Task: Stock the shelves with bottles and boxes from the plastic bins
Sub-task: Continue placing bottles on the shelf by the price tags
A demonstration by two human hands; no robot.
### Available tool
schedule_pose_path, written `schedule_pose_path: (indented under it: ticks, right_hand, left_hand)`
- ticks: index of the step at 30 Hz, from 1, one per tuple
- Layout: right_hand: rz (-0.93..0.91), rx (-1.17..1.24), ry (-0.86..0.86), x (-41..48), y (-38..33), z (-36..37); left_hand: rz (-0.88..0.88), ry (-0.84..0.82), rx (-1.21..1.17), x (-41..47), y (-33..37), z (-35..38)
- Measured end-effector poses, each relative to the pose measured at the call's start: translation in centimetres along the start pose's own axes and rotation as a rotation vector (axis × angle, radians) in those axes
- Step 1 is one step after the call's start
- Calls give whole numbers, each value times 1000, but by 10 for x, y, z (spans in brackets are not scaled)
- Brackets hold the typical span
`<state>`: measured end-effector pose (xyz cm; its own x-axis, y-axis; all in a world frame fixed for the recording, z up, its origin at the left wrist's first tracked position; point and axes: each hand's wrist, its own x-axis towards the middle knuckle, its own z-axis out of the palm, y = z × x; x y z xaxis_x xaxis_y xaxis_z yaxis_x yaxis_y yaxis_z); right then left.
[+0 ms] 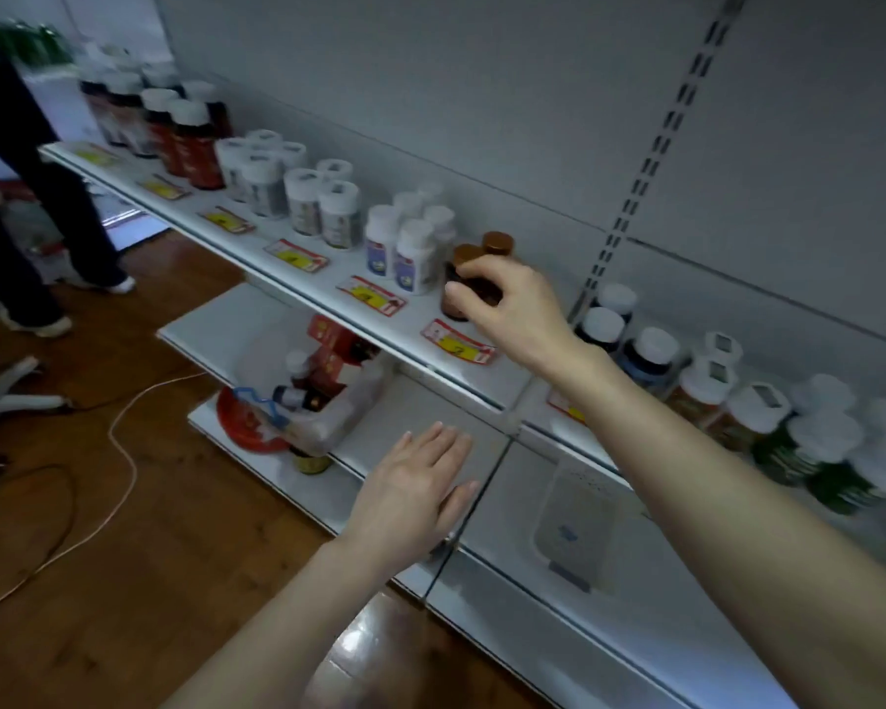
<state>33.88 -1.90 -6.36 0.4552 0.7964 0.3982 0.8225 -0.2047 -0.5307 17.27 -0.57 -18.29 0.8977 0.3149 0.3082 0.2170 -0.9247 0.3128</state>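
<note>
Right grip [507, 309] reaches onto the upper shelf [502, 381]; fingers and thumb pinch a brown bottle [453, 299] just under its brown cap. The bottle stands upright near the shelf's front edge, behind a red-and-yellow price tag [459, 342]. A second brown-capped bottle [498, 244] stands just behind it, and white bottles [410, 253] stand just to the left. Left grip [415, 483] is spread flat, fingers straight, holding nothing, over the lower shelf [430, 401]; I cannot tell whether it touches. The plastic bin [349, 406] sits on that lower shelf to the left, holding small bottles and red boxes [331, 340].
</note>
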Motion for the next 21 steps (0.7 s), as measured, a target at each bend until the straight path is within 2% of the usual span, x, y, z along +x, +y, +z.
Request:
schedule_pose_path:
  ticks: [6,10,16,21]
  right_hand:
    - [-10,97,-100,24,-80,115]
    - [23,118,-184,33,-108,185]
    - [167,100,-307,34,-104,251]
    - [336,87,-361,50,-64,290]
  left_hand:
    - [-165,-57,33,-63,-126,-55]
    - [-232,-90,76,-96,-199,-83]
    - [-321,-182,70,-109,-269,-90]
    - [-347,-258,34,-84,-316,-72]
